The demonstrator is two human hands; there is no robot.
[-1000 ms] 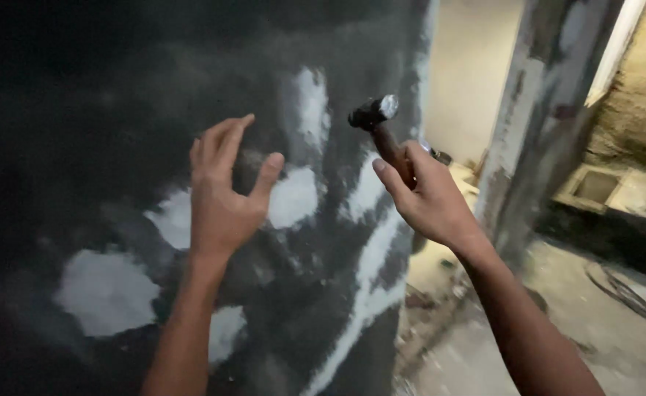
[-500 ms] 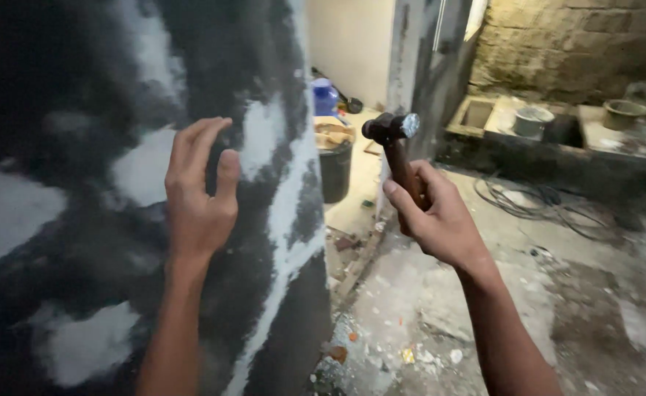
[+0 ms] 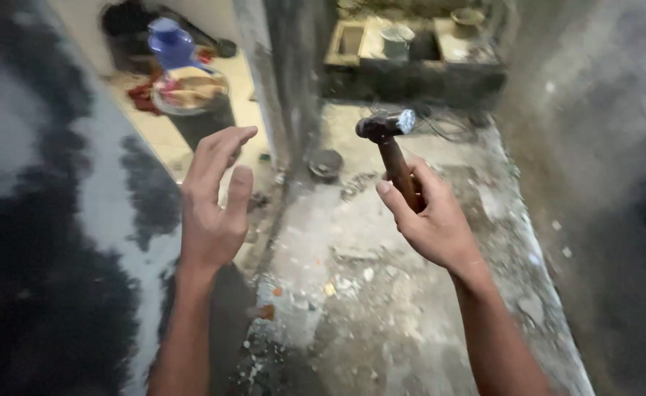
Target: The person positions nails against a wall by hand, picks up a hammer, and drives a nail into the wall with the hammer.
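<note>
Since half a second ago the left hand (image 3: 213,202) has come off the dark patched wall (image 3: 52,242): earlier its palm lay flat on the plaster, now it hangs free in the air with fingers loosely spread and holding nothing, the wall sliding off toward 9 o'clock as the head turns to the floor. Judged from that, the bracing against the wall has ended and the work looks paused or shifting away from that surface. The right hand (image 3: 433,216) keeps its closed grip round the handle of the hammer (image 3: 390,150), which stands nearly upright just right of frame centre, head toward 12 o'clock. The hammer has a brown wooden handle and a dark metal head with a worn bright striking face turned to 3 o'clock. Below both hands lies a concrete floor (image 3: 381,308) strewn with rubble chips. At 11 o'clock sit a blue jug (image 3: 170,42) and a dark bucket (image 3: 202,110) with cloth on top; a small round dish (image 3: 326,163) lies near centre; concrete troughs (image 3: 411,44) at 12 o'clock.
</note>
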